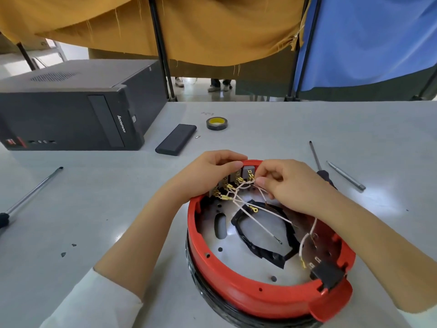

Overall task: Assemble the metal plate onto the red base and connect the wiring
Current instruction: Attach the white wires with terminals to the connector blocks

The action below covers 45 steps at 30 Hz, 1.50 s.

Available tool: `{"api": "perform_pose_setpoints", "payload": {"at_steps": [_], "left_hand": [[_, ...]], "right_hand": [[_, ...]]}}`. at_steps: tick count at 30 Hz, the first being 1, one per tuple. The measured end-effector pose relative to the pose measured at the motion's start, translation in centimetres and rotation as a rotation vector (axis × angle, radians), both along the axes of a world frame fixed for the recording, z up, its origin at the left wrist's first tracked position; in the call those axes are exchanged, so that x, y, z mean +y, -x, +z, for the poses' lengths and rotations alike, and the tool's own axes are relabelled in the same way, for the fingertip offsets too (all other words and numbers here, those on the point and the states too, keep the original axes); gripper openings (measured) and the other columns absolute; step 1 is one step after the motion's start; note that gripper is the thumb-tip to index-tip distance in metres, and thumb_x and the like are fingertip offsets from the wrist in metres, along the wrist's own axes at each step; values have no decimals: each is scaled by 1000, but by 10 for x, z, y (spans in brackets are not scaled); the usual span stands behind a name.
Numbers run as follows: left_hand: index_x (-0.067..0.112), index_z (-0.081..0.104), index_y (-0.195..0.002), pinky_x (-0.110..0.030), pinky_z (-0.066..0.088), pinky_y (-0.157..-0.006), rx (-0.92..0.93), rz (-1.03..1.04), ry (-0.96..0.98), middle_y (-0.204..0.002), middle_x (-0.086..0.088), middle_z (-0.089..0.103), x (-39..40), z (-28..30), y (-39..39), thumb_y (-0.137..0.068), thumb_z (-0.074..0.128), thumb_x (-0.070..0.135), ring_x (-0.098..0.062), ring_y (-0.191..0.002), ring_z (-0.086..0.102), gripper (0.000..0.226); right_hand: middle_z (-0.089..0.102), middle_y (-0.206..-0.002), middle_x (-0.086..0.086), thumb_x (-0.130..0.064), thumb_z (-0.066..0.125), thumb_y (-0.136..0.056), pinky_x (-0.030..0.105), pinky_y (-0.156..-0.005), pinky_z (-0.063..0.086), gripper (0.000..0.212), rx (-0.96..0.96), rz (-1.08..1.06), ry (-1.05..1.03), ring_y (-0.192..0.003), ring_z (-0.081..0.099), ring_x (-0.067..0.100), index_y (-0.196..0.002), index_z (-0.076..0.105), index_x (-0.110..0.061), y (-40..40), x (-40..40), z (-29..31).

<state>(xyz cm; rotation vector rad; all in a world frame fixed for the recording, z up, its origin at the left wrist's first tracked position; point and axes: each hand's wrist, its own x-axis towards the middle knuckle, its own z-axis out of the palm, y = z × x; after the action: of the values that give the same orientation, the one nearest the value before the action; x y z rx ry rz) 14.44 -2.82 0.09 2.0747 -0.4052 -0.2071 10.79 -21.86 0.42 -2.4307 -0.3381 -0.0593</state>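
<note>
A pale grey table [307,129] fills the lower frame, with mustard fabric [189,31] across the top, blue fabric [369,39] at upper right and light floor [201,93] beneath them.

Left hand [208,172] fingers curled, gripping; right hand [287,183] fingers pinching, forearms converging

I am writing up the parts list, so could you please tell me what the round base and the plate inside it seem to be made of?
The red base looks like moulded plastic, smooth and semi-glossy. The metal plate seems bare sheet metal: silvery, reflective, with punched holes.
</note>
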Motion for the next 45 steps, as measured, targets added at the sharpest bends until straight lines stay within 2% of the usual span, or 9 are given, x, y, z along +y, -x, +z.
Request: {"api": "perform_pose_setpoints", "payload": {"at_steps": [4, 11, 24, 27, 29, 32, 37, 41, 45], "left_hand": [[36, 67, -117, -33, 50, -94, -2, 4, -10, -109, 8, 72, 1, -3, -1, -99, 53, 32, -20, -106, 64, 23], [40, 67, -113, -48, 48, -97, 10, -7, 20, -109, -1, 73, 1, -5, -3, -99, 53, 33, -40, -110, 59, 21], [39, 66, -118, -43, 47, -99, 3, -36, 34, -110, -2, 72, 1, -7, -4, -100, 52, 34, -37, -111, 59, 23], [39, 67, -116, -42, 52, -90, -1, -27, 46, -110, -7, 72, 0, -6, -3, -99, 53, 33, -41, -101, 62, 22], [34, 67, -115, -29, 54, -83, -18, -4, 93, -103, 6, 74, -1, -6, -2, -99, 55, 28, -28, -88, 67, 21], [31, 68, -112, -33, 51, -99, -122, 25, 192, -109, 15, 72, 0, -3, 3, -97, 59, 20, -3, -103, 66, 21], [24, 73, -96, -31, 51, -96, -218, -66, 386, -101, 9, 75, -2, 3, 11, -87, 68, 20, -9, -99, 69, 11], [20, 72, -81, -24, 55, -84, -200, -79, 473, -83, 7, 75, 1, 9, 13, -75, 68, 27, -8, -82, 70, 10], [10, 73, -87, -32, 56, -88, -112, -104, 537, -96, -9, 75, 7, 14, 17, -77, 68, 29, -20, -91, 70, 22]], "right_hand": [[55, -53, -6, -22, 62, -90, 13, -57, 36, 17, -50, -52, -6, -54, 47, 5, -73, 63, -26, -1, 0, -1], [60, -62, 0, -24, 61, -90, 16, -57, 36, 18, -19, -47, 11, -54, 47, 10, -73, 62, -26, -2, 0, 0], [50, -51, -5, -23, 59, -92, 10, -54, 36, 19, -20, -41, 54, -52, 45, 3, -73, 59, -28, -3, 0, -3], [55, -56, -3, -23, 59, -92, 14, -54, 35, 18, -42, -22, 6, -51, 44, 5, -74, 60, -27, -1, 0, -2], [57, -61, 0, -23, 59, -92, 16, -53, 35, 17, -82, -10, -74, -51, 44, 6, -76, 62, -27, 0, 1, 0], [58, -58, -1, -19, 56, -94, 10, -50, 36, 16, -95, -1, -248, -45, 45, 4, -79, 62, -25, 1, 2, 4], [68, -69, 15, -9, 48, -98, 29, -58, 54, 11, 136, 190, -553, -58, 65, 33, -92, 57, -10, 4, 6, 9], [72, -78, 21, -19, 55, -88, 25, -68, 55, 13, 397, 303, -808, -72, 71, 28, -93, 58, -7, 6, 9, 14], [73, -95, 20, -29, 60, -88, 29, -80, 56, 20, 519, 348, -838, -91, 71, 31, -95, 62, -11, 5, 7, 16]]}}
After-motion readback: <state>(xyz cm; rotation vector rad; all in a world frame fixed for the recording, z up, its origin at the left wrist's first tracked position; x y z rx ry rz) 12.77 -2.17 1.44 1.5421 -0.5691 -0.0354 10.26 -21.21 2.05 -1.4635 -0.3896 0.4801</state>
